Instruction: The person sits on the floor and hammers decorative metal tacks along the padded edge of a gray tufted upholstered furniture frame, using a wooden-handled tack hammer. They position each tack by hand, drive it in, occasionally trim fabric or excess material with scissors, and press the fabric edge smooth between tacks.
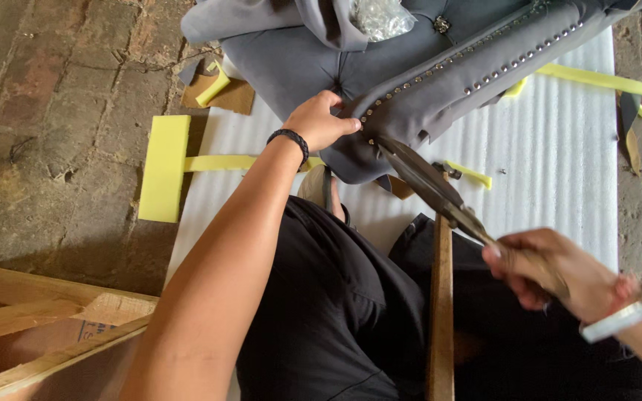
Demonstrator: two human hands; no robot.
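Note:
My left hand [319, 120], with a dark braided band at the wrist, presses its fingertips on the edge of a grey upholstered piece [417, 104] trimmed with rows of metal studs. My right hand [551, 271], a white watch at its wrist, grips the handle of a long dark metal hand tool [429, 182]. The tool's tip touches the studded edge just right of my left fingertips. The grey piece rests on a wooden leg [441, 297] between my knees.
White foam sheet [559, 171] covers the brick floor [53, 96]. Yellow foam block [163, 167] and yellow strips [603, 82] lie around. A wooden frame [31, 327] sits at lower left. A clear plastic bag [380, 16] lies on the grey fabric.

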